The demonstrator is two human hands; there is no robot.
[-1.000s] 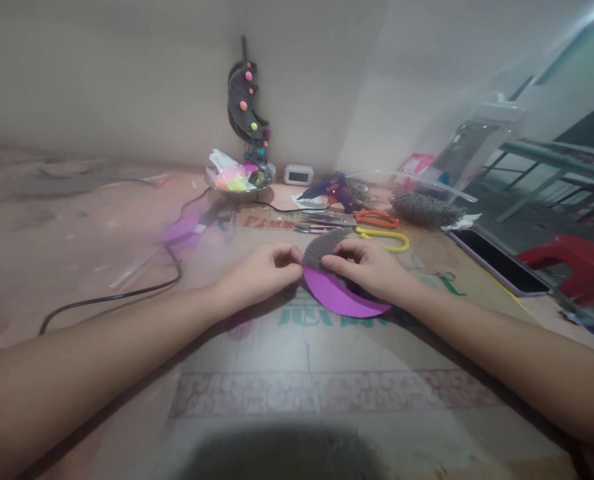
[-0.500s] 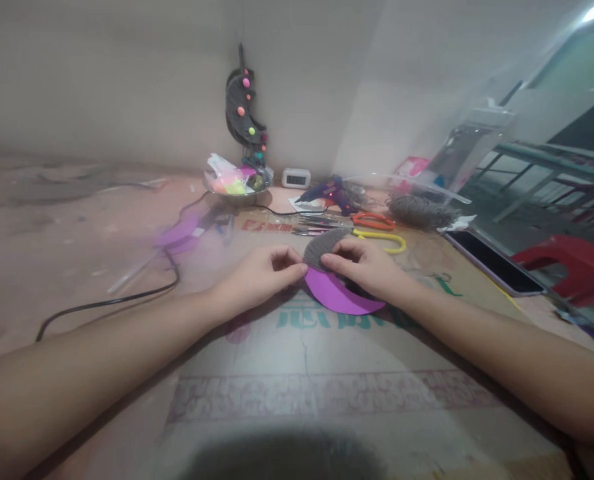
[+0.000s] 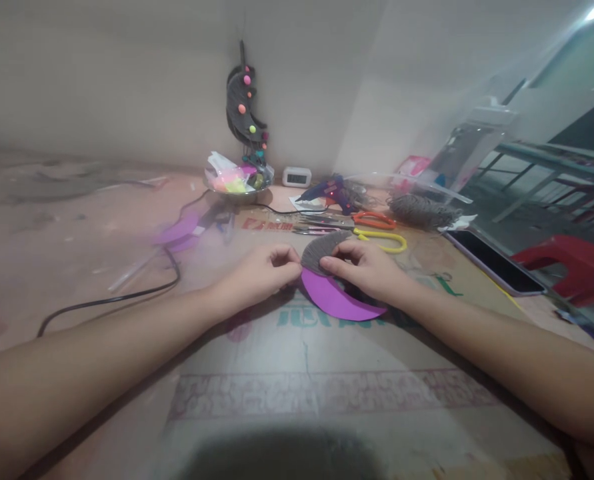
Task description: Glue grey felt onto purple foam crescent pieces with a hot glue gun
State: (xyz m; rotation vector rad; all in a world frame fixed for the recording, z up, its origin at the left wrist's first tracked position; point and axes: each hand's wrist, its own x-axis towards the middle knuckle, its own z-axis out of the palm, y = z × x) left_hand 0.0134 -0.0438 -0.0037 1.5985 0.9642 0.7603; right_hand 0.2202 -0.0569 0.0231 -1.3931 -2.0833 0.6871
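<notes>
A purple crescent cutout (image 3: 339,297) has its upper part covered in windings of grey yarn (image 3: 318,253). My right hand (image 3: 369,265) grips the crescent from the right, thumb on the wound part; its fingers hide some of the inner curve. At the left edge, where grey meets purple, my left hand (image 3: 277,270) is closed in a pinch. Whatever lies between its thumb and finger is too small to make out. Just beyond the crescent lie yellow-handled scissors (image 3: 384,240) and orange-handled scissors (image 3: 374,220).
Behind are a glue gun (image 3: 331,193), a small white digital clock (image 3: 297,177), a bowl of coloured scraps (image 3: 239,190) and a grey yarn bundle (image 3: 421,211). A decorated grey crescent (image 3: 241,107) hangs against the wall. A phone (image 3: 494,260) lies right; a black cable (image 3: 111,300) runs left.
The crescent has shifted slightly down and left in view. My left hand has moved a little left with it, its thumb and finger still pinched together. The right hand keeps its grip.
</notes>
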